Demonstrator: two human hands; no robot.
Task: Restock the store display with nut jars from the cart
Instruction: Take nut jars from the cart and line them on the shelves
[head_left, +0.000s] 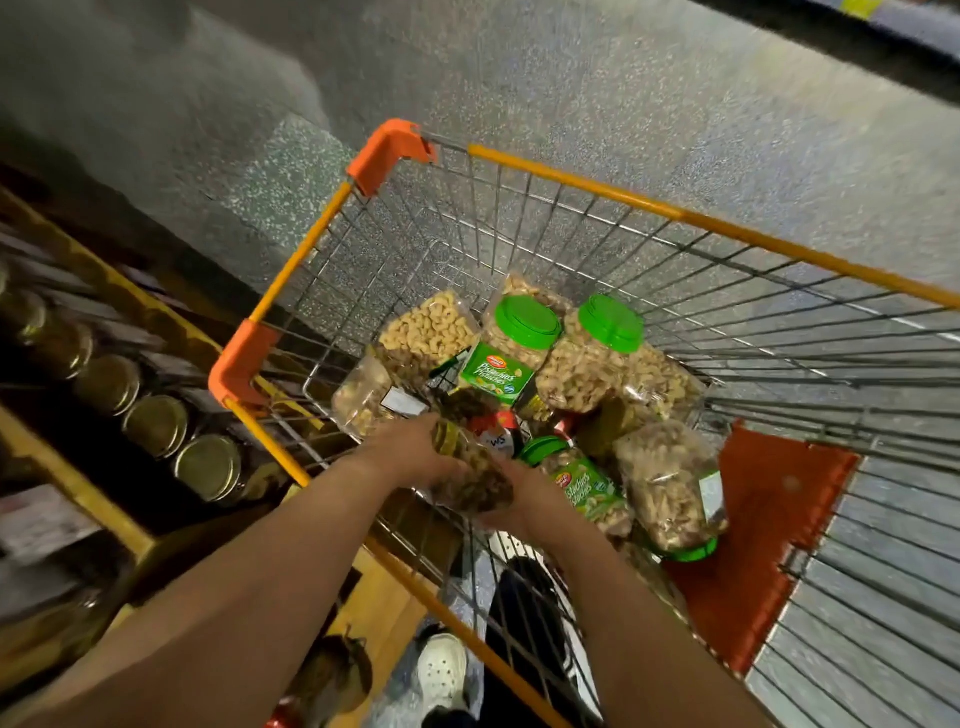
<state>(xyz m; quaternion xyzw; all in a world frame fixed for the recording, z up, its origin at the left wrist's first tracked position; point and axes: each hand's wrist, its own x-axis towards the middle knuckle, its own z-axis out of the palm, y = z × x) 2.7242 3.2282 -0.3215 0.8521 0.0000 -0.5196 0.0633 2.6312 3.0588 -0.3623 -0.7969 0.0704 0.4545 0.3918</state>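
Both my hands reach into a wire cart (576, 182) with orange-yellow rims. Between them I hold a clear jar of dark nuts with a gold lid (470, 475), lying on its side. My left hand (410, 449) grips its lid end and my right hand (511, 499) cups it from below. Deeper in the cart stand two green-lidded jars (519, 343), one labelled pistachios. Another pistachio jar (582, 480) and a jar of pale nuts (670, 488) lie on their sides, with bags of cashews (426, 332) behind.
At the left is a yellow-framed store shelf (78, 483) with a row of gold-lidded jars (156, 423). The cart's red child-seat flap (763, 540) is at the right. Speckled floor (571, 78) lies beyond the cart. My white shoe (441, 675) shows below.
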